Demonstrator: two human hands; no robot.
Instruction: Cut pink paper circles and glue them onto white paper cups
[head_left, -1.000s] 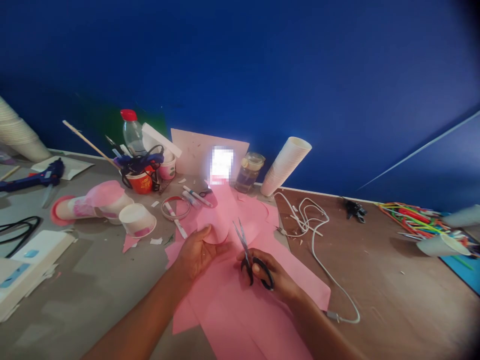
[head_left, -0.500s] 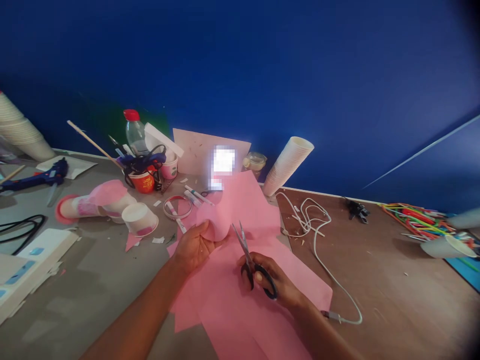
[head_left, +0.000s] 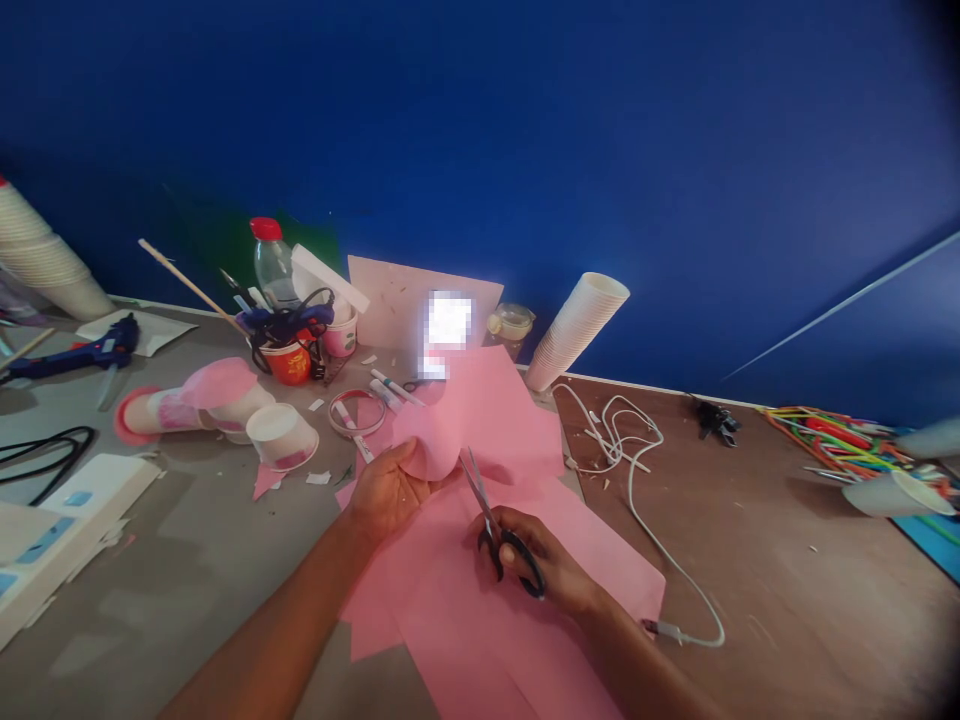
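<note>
My left hand (head_left: 386, 492) pinches the edge of a curled piece of pink paper (head_left: 433, 440) between thumb and fingers. A pair of scissors (head_left: 517, 560) with black handles is in my right hand (head_left: 544, 550), fingers through the loops. The scissors' blades point up and away, slightly apart, with their tips close to the lower right edge of the held paper. More pink paper sheets (head_left: 480, 630) lie spread beneath both hands. Part of the held paper overlaps the pink sheet behind it, so its far edge is hard to make out.
A stack of paper cups (head_left: 577, 330) leans near the blue wall. A white cable (head_left: 637, 500) coils to the right. On the left lie joined paper cups (head_left: 187, 405), a roll of tape (head_left: 357, 412), a glue gun (head_left: 82, 355) and a white power strip (head_left: 67, 530). Colourful sticks (head_left: 840, 445) lie far right.
The scissors' blades have closed to a narrower gap, and my right hand has shifted slightly left. My left hand keeps its hold on the pink paper.
</note>
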